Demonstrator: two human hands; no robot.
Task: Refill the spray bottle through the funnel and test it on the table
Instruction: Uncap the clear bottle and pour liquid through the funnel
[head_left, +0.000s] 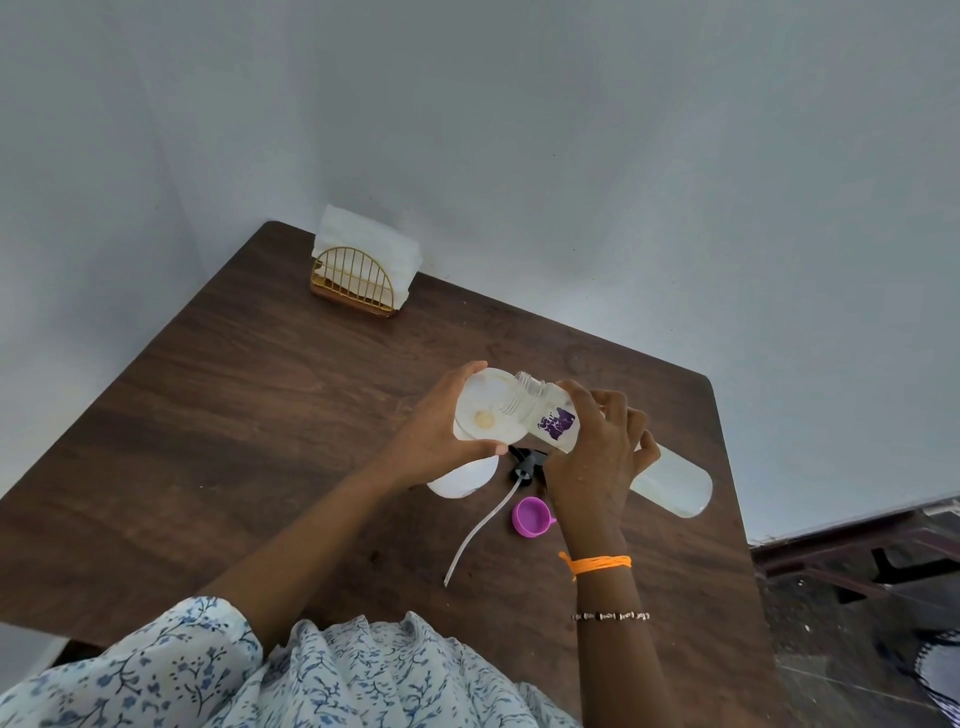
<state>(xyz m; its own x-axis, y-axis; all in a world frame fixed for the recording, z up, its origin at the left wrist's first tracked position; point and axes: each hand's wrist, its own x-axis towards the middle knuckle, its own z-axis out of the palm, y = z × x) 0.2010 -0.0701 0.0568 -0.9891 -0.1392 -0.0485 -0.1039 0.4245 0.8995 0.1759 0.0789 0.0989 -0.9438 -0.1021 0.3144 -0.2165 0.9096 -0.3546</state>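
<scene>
My left hand (439, 441) grips the rim of a white funnel (485, 408) that sits over the translucent spray bottle (462, 475), whose lower body shows under my palm. My right hand (597, 452) holds a clear refill bottle (670, 480) with a purple label (558, 423), tipped so its open threaded mouth lies over the funnel bowl. A little liquid pools at the funnel's hole. The black spray head (524, 462) with its long white dip tube (480, 530) lies on the table between my hands. A purple cap (532, 515) rests beside my right wrist.
The dark wooden table (260, 441) stands in a corner of pale walls. A gold wire napkin holder (358, 278) with white napkins stands at the far left corner. The table's right edge drops to a dark floor with furniture (857, 561).
</scene>
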